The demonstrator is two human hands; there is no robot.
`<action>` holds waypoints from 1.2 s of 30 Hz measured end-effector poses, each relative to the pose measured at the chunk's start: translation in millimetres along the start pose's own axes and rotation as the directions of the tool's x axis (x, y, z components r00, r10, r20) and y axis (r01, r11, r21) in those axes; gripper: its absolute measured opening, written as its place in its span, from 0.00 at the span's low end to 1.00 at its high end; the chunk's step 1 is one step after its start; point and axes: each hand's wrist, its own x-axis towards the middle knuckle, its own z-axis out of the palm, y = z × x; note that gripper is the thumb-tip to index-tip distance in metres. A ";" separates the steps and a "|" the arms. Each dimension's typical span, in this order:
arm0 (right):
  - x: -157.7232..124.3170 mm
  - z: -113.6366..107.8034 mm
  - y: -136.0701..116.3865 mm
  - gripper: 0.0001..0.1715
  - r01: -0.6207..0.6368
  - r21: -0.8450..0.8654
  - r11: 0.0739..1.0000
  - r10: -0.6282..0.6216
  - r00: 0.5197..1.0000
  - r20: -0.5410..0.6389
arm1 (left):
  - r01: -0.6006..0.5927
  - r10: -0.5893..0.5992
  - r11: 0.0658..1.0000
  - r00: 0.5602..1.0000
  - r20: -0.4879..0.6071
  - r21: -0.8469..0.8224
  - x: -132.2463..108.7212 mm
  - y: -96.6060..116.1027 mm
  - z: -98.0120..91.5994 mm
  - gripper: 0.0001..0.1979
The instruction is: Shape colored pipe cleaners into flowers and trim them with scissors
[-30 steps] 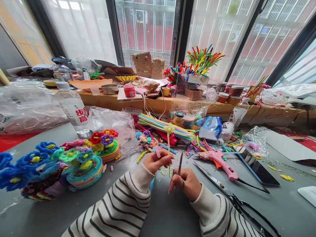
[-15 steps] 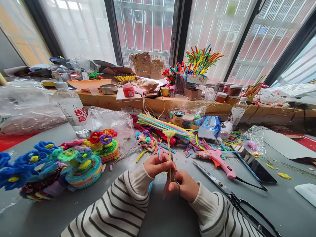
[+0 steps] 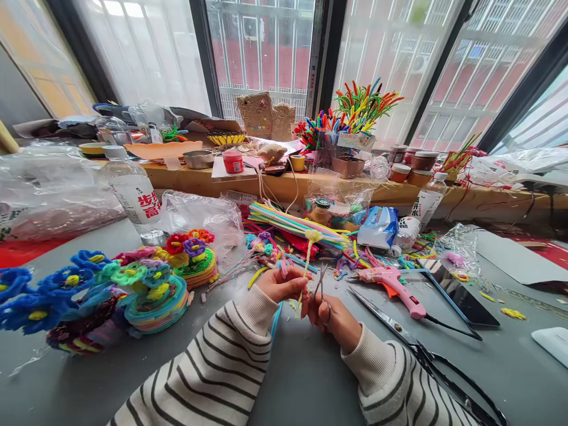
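Between thumb and fingers, my left hand [image 3: 286, 285] pinches a pale yellow pipe cleaner [image 3: 308, 254] that stands nearly upright, its top shaped into a small bloom. Close beside it, my right hand [image 3: 331, 316] holds a small pair of scissors [image 3: 320, 283] with the blades pointing up and slightly apart. The fingertips of both hands nearly meet around the lower stem. Large black-handled shears [image 3: 394, 325] lie on the table right of my right hand, along with a pink glue gun [image 3: 394, 287].
Finished fuzzy flowers [image 3: 71, 281] and layered round bases [image 3: 157, 305] stand at left. Behind the hands lies a heap of pipe cleaners [image 3: 293, 225]. A phone [image 3: 461, 293] rests at right, and a water bottle [image 3: 135, 198] stands at back left. A wooden ledge [image 3: 199, 180] runs along the windows.
The small scissors have turned so their blades now show upright and parted, right of the stem. The pipe cleaner has shifted slightly right, and the view has moved a little.
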 end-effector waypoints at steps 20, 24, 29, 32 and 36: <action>-1.2 1.0 -1.8 0.37 0.106 -0.171 0.980 -0.091 0.992 0.091 | 0.110 -0.116 0.993 0.983 0.143 0.051 -0.1 0.6 1.5 0.13; -1.6 0.4 -0.1 0.36 0.100 -0.202 0.974 -0.092 0.995 0.048 | 0.123 -0.130 0.991 0.982 0.139 0.059 -0.1 2.1 2.3 0.14; -1.0 0.6 -1.0 0.35 0.034 -0.180 0.983 -0.047 0.997 -0.068 | 0.088 -0.093 0.995 0.986 0.136 0.041 1.1 2.1 1.1 0.13; -0.5 1.0 0.6 0.35 -0.003 -0.138 0.990 -0.006 0.998 -0.066 | 0.048 -0.049 0.999 0.992 0.119 0.007 2.0 1.1 0.3 0.12; -0.5 2.5 0.7 0.38 0.017 -0.085 0.996 -0.014 0.999 0.033 | 0.011 -0.006 0.999 0.992 0.128 -0.038 1.7 0.0 -0.7 0.11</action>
